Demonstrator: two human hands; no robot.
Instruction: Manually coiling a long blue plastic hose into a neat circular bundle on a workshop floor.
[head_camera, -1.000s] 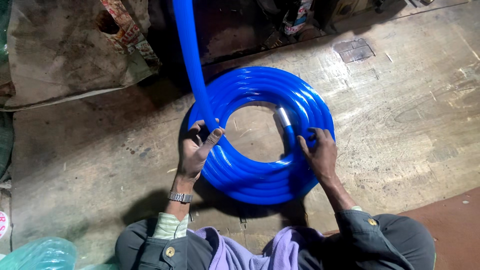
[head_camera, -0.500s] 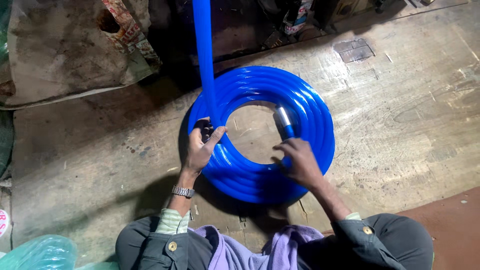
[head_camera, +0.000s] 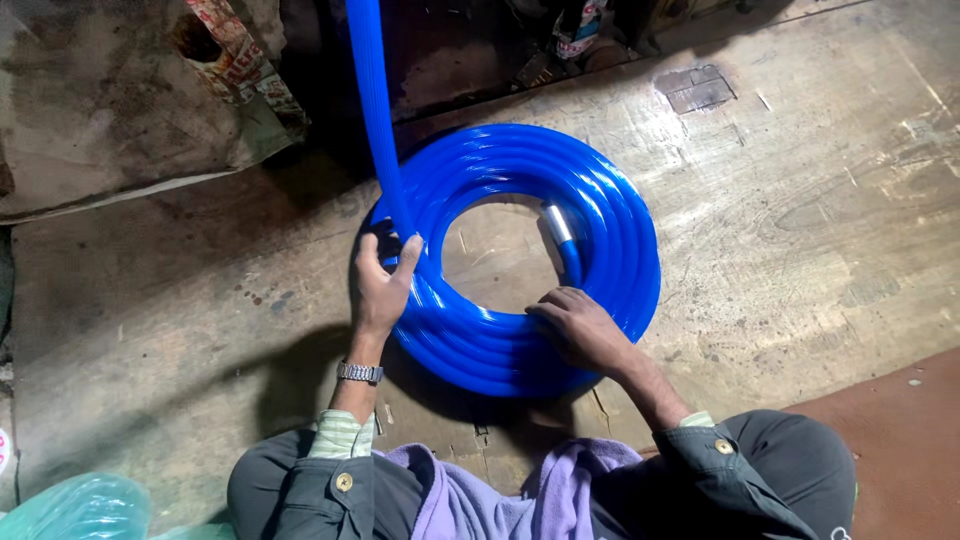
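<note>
Hose coil: a glossy blue hose coil (head_camera: 520, 260) lies flat on the worn wooden floor (head_camera: 820, 230), directly ahead of the person's knees, its ring open in the middle.
Free run: the loose hose length (head_camera: 368, 100) rises from the coil's left rim straight up and away, out of the top of the view; its long axis runs near vertical in the picture.
Left hand: the left hand (head_camera: 382, 285) sits at the coil's left rim, thumb and fingers curled around the hose just where the free run leaves the coil. A metal wristwatch (head_camera: 360, 372) is on that wrist.
Right hand: the right hand (head_camera: 580, 330) lies palm down on the near rim, fingers spread flat, pressing and not closed round anything.
Hose end: a silver metal fitting (head_camera: 557, 224) caps the inner end, inside the ring toward its right, nearer the right hand.
Around: a grey slab (head_camera: 90, 100) at upper left, a green plastic bag (head_camera: 75, 505) at lower left, a purple cloth (head_camera: 500, 490) across the lap.
In the way: nothing lies between either hand and the coil.
</note>
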